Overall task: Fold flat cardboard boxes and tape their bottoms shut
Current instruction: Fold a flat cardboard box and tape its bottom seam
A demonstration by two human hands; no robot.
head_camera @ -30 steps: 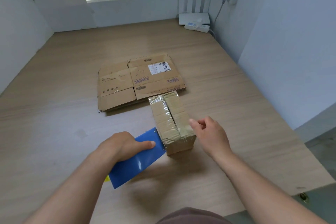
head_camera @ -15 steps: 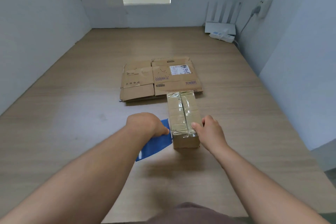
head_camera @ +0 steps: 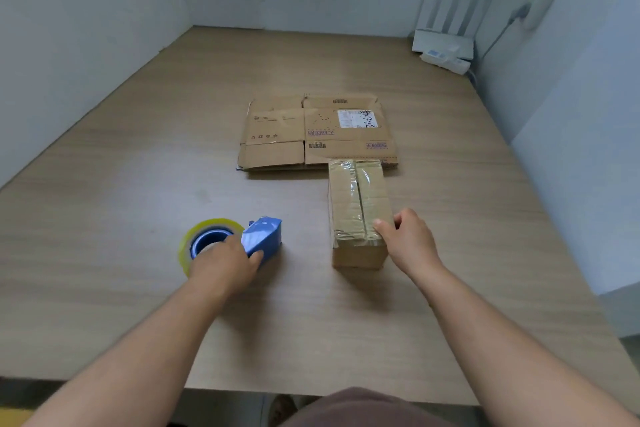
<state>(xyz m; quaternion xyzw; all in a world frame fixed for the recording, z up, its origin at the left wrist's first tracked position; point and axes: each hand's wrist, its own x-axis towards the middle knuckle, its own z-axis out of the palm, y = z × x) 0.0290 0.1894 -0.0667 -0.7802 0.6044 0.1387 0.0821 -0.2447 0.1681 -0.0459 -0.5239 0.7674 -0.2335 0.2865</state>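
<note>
A small folded cardboard box (head_camera: 356,204) stands on the wooden table (head_camera: 138,184), with clear tape along its top seam. My right hand (head_camera: 408,243) grips its near right corner, thumb on top. To the left, a blue tape dispenser (head_camera: 258,239) with a yellowish roll lies on the table. My left hand (head_camera: 223,267) holds it from the near side, fingers curled over its body. Behind the box lies a stack of flat cardboard boxes (head_camera: 311,132) with labels and barcodes.
A white router (head_camera: 445,42) and a power strip sit at the far right corner, with a cable running up the wall. Grey walls enclose the table on the left, back and right. The table's near edge is just below my arms.
My left hand has carried the tape dispenser away from the box to the left and set it on the table. My right hand has stayed on the box's near right corner.
</note>
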